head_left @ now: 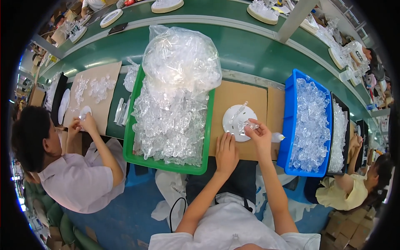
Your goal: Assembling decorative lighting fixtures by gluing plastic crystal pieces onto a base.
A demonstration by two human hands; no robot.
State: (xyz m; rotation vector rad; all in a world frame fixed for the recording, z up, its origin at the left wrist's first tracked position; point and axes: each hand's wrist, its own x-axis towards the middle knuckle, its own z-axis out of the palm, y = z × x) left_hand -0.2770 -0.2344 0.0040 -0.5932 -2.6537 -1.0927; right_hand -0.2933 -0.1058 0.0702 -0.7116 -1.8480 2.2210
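Note:
On brown cardboard [218,98] in front of me lies a round white disc [228,120] with clear plastic pieces on it. One clear plastic arm [240,110] reaches past the disc's far edge. My left hand [227,152] lies at the disc's near left edge, fingers stretched out and fingertips touching it. Above the disc's right side, my right hand [261,135] pinches a small clear plastic piece [248,125], partly hidden by the fingers.
A green bin [211,129] heaped with clear pieces and a large plastic bag [183,58] stands left. To the right are a small white bottle [276,137], a blue bin [283,143] and a black tray [347,125]. People work on both sides; a green conveyor [241,48] runs behind.

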